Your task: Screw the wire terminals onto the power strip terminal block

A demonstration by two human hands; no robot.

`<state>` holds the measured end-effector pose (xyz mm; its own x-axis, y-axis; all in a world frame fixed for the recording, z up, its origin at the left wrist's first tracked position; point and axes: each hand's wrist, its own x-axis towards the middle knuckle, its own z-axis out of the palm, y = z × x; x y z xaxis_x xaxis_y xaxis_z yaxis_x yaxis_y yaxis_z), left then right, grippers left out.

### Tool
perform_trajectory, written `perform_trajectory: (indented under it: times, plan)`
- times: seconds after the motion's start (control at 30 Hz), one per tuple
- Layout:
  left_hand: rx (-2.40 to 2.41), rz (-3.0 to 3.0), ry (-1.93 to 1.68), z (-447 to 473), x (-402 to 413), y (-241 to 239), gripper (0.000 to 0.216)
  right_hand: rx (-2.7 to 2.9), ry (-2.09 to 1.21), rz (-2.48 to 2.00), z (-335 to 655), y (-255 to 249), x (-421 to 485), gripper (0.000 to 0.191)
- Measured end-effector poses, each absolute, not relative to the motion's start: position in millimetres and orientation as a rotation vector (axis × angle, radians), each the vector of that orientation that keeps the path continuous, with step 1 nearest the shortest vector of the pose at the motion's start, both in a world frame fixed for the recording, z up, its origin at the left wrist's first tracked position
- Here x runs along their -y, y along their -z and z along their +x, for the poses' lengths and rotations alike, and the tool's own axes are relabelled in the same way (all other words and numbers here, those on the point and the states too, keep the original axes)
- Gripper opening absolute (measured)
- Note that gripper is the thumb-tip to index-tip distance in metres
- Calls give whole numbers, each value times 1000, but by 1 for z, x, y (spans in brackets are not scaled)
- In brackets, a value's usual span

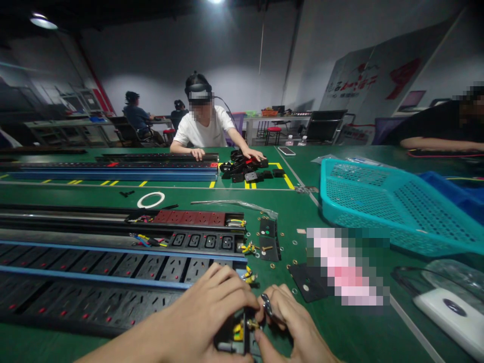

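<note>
My left hand [212,312] is closed over the near end of a black power strip, its fingers curled round the end. Yellow wire ends [238,331] show in the gap beneath them. Close against it, my right hand [295,327] is bent with thumb and fingers drawn together. A small shiny metal tool [273,308] lies across its fingers; its exact kind is unclear. Between the hands a brass-coloured fitting [251,323] is partly visible. Beyond my left hand lie more power strips, one with black sockets [141,269] and one with dark red sockets [191,218].
Black end plates [310,282], loose washers and brass screws [266,248] lie right of the strips. A turquoise basket [378,201] and white device [449,312] stand farther right. Across the green table, a person [206,121] touches black parts [245,169]. A tape roll [150,200] lies between.
</note>
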<state>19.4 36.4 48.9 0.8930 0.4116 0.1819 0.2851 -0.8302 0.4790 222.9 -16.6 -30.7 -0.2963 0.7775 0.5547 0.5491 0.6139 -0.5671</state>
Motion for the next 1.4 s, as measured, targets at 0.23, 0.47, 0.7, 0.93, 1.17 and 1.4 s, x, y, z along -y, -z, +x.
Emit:
perform_trajectory:
  times: [0.23,0.47,0.7,0.93,1.17,1.4]
  plan:
    - [-536,2605,-374,18,-35,-50,42,1957,-395,-1146,224,35,17,19]
    - [-523,2646,-333,16,-36,-47,29,1990,-460,-1097,224,32,19,25]
    - [-519,2638,-358,16,-35,-47,31,2007,-407,-1081,223,29,18,24]
    - [-516,2642,-356,16,-36,-45,31,1995,-405,-1036,223,32,17,28]
    - [-512,2643,-348,16,-36,-48,29,1989,-364,-1005,222,30,17,36]
    - [-513,2638,-327,16,-37,-45,31,2001,-336,-1045,221,33,17,32]
